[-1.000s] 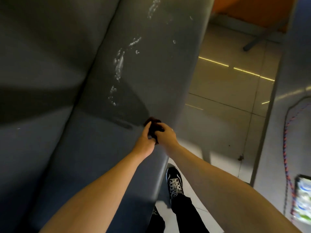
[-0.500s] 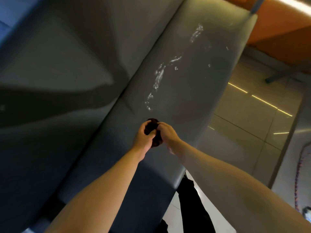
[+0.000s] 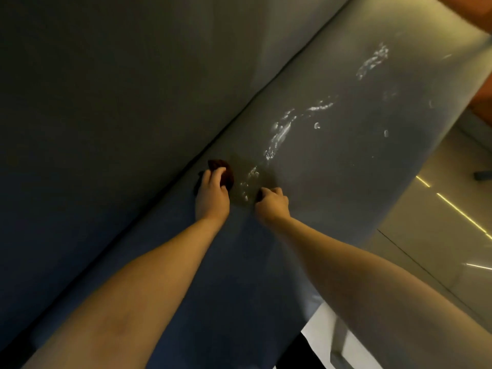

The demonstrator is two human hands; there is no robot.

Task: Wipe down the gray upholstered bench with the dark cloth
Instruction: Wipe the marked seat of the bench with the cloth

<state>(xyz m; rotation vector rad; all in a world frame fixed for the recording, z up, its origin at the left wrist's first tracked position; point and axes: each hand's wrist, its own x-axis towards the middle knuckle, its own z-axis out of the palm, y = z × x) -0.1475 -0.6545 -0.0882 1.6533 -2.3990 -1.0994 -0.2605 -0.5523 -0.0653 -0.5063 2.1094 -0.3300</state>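
Both hands held the cloth together half a second ago; now they have parted, and the left hand [image 3: 213, 195] alone has carried it toward the left, up to the fold of the bench [image 3: 346, 161]. That left forearm runs from the lower left of the frame up to the centre, wrist straight, palm down. Its fingers are bent over the cloth [image 3: 229, 178] and press it onto the seat. The right forearm comes in from the lower right. The right hand [image 3: 273, 205] sits knuckles up just right of centre, fingers curled under into a loose fist. Nothing shows inside it. Whether it touches the seat or hangs just above it cannot be told.

The seat is grey and smooth, and crosses the frame on a slant from the lower left to the upper right. The backrest [image 3: 119, 102] fills the upper left, and a dark crease marks where the two meet. Pale wet streaks [image 3: 282, 131] and drops trail up the seat from between the hands toward the upper right. At the right edge lies a glossy tiled floor [image 3: 439, 235] with thin bright lines of light [image 3: 458, 211] reflected in it. An orange wall [image 3: 482, 99] shows in the upper right corner.

The cloth is a small, dark, bunched wad. It lies on the seat at the centre of the frame, right beside the crease. It pokes out beyond and to the right of the left fingertips, and is well apart from the right hand.
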